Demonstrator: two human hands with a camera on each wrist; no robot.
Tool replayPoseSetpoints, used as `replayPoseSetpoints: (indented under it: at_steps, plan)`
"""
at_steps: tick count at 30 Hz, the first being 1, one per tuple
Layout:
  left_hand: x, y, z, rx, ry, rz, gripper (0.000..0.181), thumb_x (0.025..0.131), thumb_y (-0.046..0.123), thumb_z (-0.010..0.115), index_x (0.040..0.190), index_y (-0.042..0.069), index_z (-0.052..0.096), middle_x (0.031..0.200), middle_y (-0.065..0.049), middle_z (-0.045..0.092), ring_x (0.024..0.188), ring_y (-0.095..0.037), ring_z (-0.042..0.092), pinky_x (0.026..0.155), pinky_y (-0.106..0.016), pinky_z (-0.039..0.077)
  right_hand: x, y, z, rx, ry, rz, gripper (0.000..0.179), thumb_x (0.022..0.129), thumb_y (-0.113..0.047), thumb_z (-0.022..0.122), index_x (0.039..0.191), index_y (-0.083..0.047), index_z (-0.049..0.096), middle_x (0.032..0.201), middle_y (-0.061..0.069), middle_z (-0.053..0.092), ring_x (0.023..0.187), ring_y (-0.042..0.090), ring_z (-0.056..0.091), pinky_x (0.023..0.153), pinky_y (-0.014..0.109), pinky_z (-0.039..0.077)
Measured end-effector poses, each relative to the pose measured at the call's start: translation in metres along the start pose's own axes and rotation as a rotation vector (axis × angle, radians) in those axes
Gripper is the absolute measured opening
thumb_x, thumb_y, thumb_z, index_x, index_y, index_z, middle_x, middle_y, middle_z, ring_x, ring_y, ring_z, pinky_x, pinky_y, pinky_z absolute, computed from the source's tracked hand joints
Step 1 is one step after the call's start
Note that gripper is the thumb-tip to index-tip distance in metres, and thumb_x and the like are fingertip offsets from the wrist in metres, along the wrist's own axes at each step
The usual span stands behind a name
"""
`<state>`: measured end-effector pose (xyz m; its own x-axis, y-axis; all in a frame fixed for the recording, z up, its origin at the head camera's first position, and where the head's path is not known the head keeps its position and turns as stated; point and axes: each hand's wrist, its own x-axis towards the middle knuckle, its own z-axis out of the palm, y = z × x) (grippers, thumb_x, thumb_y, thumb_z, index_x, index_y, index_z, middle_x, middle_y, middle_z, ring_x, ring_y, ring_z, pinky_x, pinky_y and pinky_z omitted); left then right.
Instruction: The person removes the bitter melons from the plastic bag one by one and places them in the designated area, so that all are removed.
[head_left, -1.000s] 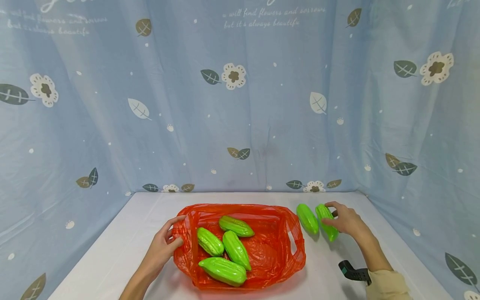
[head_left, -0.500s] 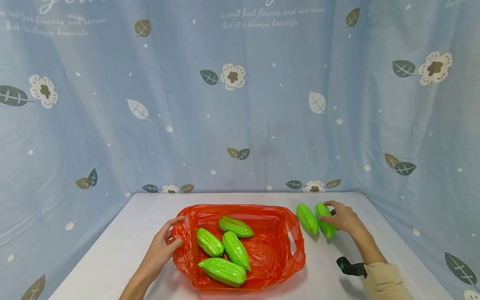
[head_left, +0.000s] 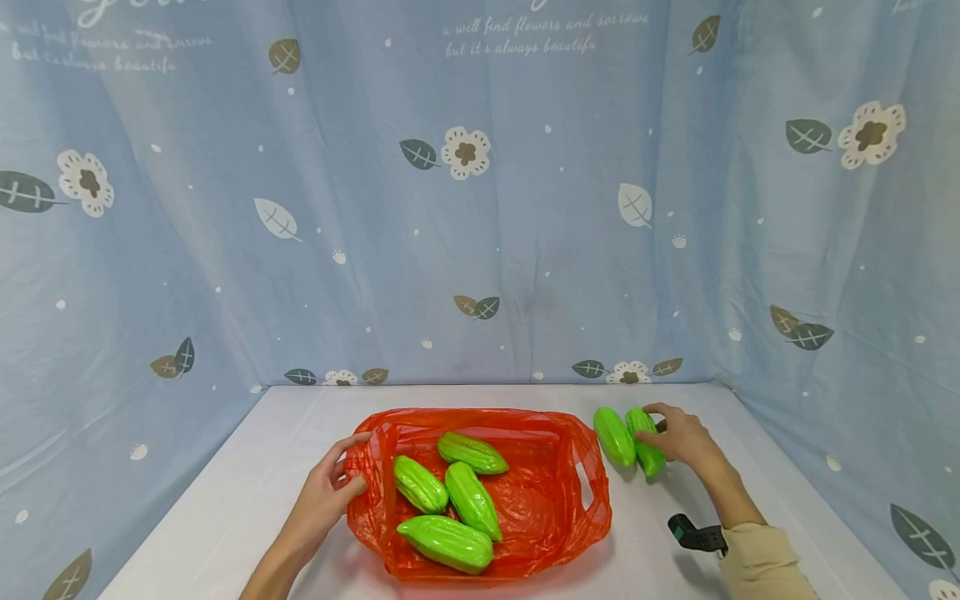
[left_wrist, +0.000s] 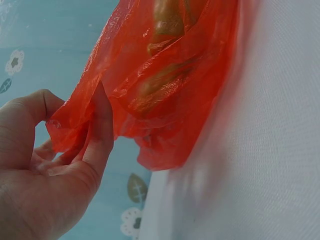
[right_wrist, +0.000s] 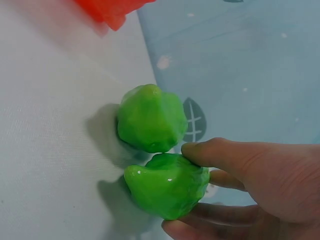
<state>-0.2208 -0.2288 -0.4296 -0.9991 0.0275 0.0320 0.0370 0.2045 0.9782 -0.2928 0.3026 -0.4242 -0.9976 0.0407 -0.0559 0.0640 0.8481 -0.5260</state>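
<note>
My left hand (head_left: 324,493) pinches the left handle of a red plastic bag (head_left: 536,508), and the left wrist view shows the thin film (left_wrist: 75,122) between thumb and fingers. The bag lies spread open on the table, with several green ridged bitter melons (head_left: 444,542) inside. To the right of the bag, my right hand (head_left: 688,439) grips another bitter melon (head_left: 651,461) from its right side, thumb and fingers on opposite sides. A second loose bitter melon (right_wrist: 150,117) lies right beside the held one. In the right wrist view their sides meet.
The table (head_left: 277,425) has a white cover. A blue curtain (head_left: 525,225) with leaf and flower prints rises behind it and along both sides. Around the right wrist is a black strap (head_left: 701,537) below a beige sleeve (head_left: 761,562).
My right hand has slid the bitter melon to the left, closing the gap to the loose one beside it. The left hand and the bag have stayed in place.
</note>
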Motion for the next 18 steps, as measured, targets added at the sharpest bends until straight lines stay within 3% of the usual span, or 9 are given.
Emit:
replayPoseSetpoints:
  at_steps: [18]
  plan:
    - [0.0010, -0.0016, 0.0009, -0.008, -0.010, 0.006, 0.058, 0.089, 0.000, 0.053, 0.142, 0.021, 0.045, 0.132, -0.021, 0.055, 0.095, -0.020, 0.064, 0.076, -0.032, 0.060, -0.0020, -0.0010, 0.0064, -0.005, 0.034, 0.006, 0.062, 0.090, -0.032, 0.067, 0.136, 0.004, 0.048, 0.117, 0.036, 0.061, 0.088, 0.033, 0.068, 0.068, 0.041, 0.059]
